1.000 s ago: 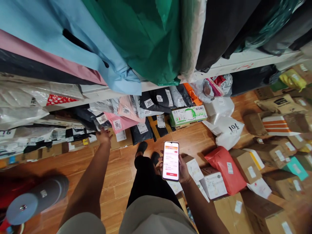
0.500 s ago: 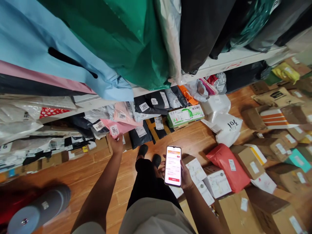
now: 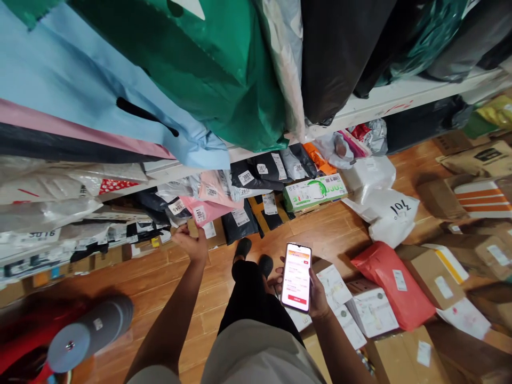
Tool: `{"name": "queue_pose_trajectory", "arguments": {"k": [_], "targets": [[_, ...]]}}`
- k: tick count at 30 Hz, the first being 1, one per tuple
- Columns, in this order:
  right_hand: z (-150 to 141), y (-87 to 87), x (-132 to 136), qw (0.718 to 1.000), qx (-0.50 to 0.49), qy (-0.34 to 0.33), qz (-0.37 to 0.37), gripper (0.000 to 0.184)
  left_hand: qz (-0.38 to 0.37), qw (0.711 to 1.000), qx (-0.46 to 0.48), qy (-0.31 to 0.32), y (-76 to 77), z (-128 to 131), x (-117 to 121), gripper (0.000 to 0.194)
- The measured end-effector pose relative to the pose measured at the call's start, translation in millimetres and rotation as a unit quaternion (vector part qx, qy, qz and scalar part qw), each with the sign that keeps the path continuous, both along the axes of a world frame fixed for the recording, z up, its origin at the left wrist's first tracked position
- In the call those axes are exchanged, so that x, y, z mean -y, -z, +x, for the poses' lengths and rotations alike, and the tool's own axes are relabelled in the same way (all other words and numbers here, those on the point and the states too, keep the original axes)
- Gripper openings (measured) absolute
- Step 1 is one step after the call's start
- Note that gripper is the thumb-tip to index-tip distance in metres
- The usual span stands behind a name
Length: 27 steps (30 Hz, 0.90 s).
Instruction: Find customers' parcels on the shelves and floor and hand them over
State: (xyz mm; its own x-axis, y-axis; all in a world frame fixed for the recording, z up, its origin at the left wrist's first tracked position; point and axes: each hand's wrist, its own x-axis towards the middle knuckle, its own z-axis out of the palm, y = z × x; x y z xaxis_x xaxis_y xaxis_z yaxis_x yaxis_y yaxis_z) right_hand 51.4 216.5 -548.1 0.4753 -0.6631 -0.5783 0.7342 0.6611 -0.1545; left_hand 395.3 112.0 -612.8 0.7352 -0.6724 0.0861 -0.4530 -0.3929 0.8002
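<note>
The right hand [image 3: 319, 300] is clutching a phone [image 3: 296, 277], the left hand [image 3: 194, 244] hovering beside a pink parcel [image 3: 216, 211], its grip unclear.

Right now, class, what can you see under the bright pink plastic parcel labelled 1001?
Below the front edge of the pink parcel, part of a brown cardboard box with a white rectangular label shows. The parcel hides whatever lies farther back.
</note>
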Motion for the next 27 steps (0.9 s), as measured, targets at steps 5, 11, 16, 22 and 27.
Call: {"name": "queue_pose_trajectory", "arguments": {"k": [5, 11, 16, 22, 27], "targets": [[5, 0.8, 3, 1.0, -0.004, -0.012, 0.007, 0.07, -0.052, 0.991, 0.072, 0.101, -26.4, -21, 25, 0.056], [16, 7.5, 2, 1.0, 0.002, -0.028, 0.006, 0.072, -0.024, 0.989, 0.131, 0.069, -17.0, -39, 88, 0.072], [18, 16.1, -4, 0.998, -0.039, -0.045, 0.008, 0.076, -0.015, 0.986, 0.134, 0.094, -12.9, -56, 104, 0.064], [9, 29.4, -9, 0.999, -0.024, -0.031, 0.018, 0.075, 0.023, 0.964, 0.189, 0.188, -17.0, -77, 104, 0.071], [0, 37.9, -11, 0.998, -0.026, -0.019, 0.044, 0.071, 0.014, 0.973, 0.185, 0.137, -13.0, -77, 106, 0.065]]}}
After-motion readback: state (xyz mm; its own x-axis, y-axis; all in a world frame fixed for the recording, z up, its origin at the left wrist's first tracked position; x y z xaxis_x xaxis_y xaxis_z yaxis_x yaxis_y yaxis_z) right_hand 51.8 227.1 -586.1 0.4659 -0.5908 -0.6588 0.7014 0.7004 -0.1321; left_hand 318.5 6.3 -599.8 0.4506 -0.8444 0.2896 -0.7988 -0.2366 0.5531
